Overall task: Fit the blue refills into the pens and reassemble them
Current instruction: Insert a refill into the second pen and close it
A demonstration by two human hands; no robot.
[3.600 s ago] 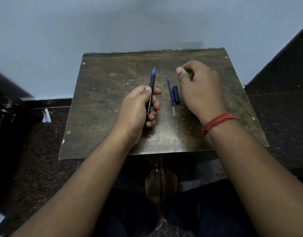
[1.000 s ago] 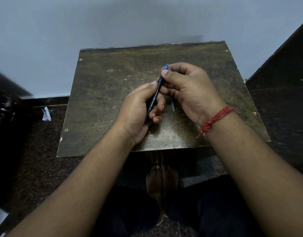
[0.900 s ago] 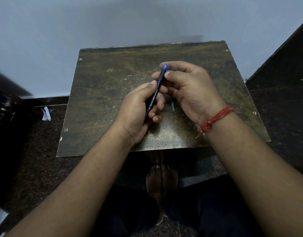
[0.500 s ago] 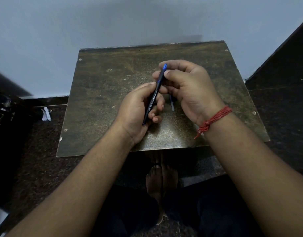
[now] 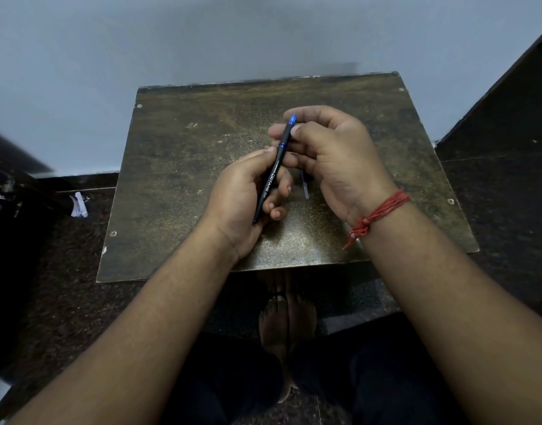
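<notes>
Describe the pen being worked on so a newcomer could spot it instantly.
Start at the brown table against the pale wall, then find the two hands meeting above its middle. The pen runs slantwise between them, its barrel in the left hand and its front end pinched by the right hand. Unlike the thin refill lying flat on the table, it is black with white lettering and a blue tip.
</notes>
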